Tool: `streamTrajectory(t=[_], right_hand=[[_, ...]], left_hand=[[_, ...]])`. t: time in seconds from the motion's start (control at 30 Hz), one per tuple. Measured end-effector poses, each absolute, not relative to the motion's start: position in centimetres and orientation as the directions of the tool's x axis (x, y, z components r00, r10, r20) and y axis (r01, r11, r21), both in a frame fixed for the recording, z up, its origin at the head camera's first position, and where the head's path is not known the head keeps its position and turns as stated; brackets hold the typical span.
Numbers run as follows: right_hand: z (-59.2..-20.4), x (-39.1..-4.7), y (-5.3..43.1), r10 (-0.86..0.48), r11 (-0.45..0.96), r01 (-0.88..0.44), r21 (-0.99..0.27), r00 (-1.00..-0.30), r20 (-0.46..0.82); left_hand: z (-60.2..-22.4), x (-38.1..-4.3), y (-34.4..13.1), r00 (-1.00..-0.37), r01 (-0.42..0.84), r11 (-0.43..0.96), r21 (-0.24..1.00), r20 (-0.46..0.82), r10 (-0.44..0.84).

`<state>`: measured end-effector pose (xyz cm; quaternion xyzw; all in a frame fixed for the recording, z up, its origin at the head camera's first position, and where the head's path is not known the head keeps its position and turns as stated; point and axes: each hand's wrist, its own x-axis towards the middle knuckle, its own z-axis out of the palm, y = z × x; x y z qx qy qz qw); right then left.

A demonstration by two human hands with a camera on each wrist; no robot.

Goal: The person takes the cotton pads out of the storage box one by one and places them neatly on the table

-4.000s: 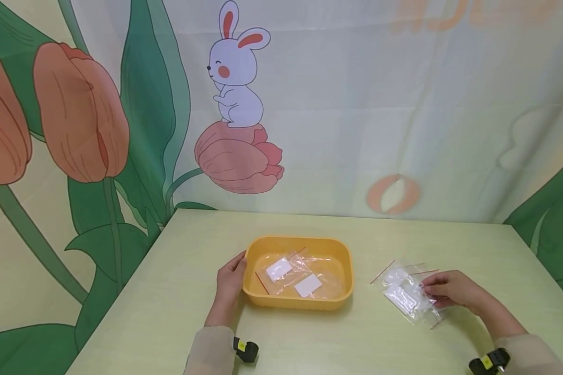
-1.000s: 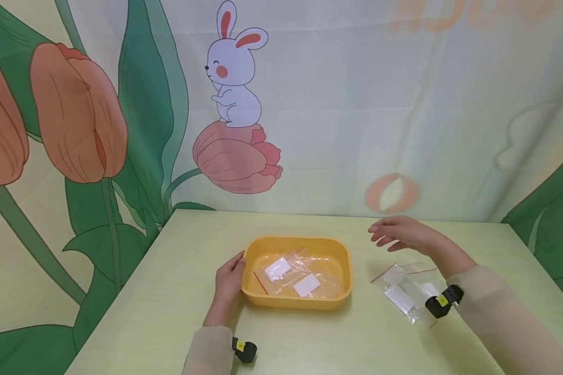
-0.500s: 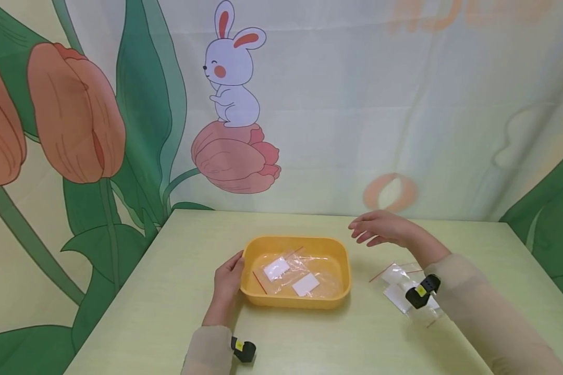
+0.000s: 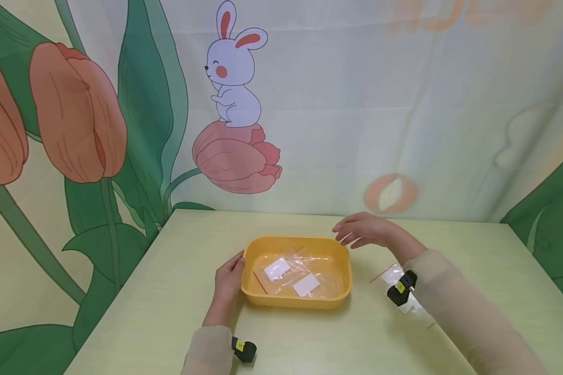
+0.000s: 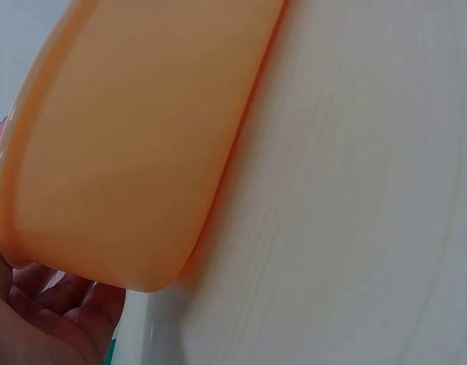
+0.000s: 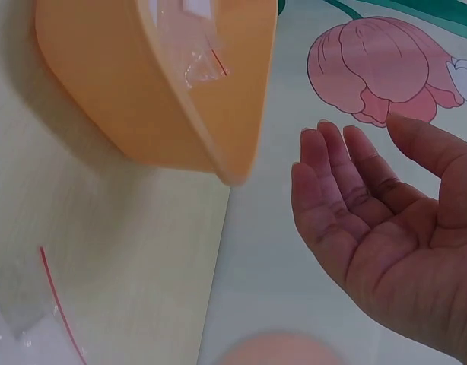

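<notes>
A yellow plastic tray (image 4: 296, 302) stands on the table, with clear zip bags holding white cards (image 4: 277, 269) lying inside it. My left hand (image 4: 229, 276) grips its left end; in the left wrist view the fingers (image 5: 96, 312) curl at the tray's corner, and the rim partly hides them. Above the tray's far right corner hovers my right hand (image 4: 363, 229), holding nothing. The right wrist view has that hand (image 6: 385, 236) palm visible, fingers loosely bent, apart from the tray. More zip bags (image 4: 391, 272) lie right of the tray, partly covered by my right forearm.
The pale table (image 4: 319, 344) ends at a straight back edge just behind the tray. Behind it hangs a cloth (image 4: 319, 104) printed with a rabbit and tulips. A small black camera sits on each wrist.
My right hand has let go of the zip bags at the right, risen, and moved left to the tray's far right corner. My left hand keeps its hold on the tray.
</notes>
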<state>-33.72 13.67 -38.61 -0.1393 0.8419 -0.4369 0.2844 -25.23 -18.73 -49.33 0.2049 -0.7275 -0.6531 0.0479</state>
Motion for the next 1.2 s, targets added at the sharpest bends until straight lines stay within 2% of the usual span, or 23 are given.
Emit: streamTrajectory(t=[0.67, 1.2], right_hand=[[-39.1, -34.9, 8.8, -0.48, 0.647, 0.035, -0.762, -0.757, -0.442], [-39.9, -34.8, 6.2, -0.435, 0.71, 0.051, -0.702, -0.753, -0.494]], left_hand=[[-49.3, -25.1, -18.8, -0.914, -0.239, 0.062, 0.969, -0.203, -0.352], [-49.4, -25.2, -18.8, -0.915, -0.227, 0.055, 0.972, -0.194, -0.352]])
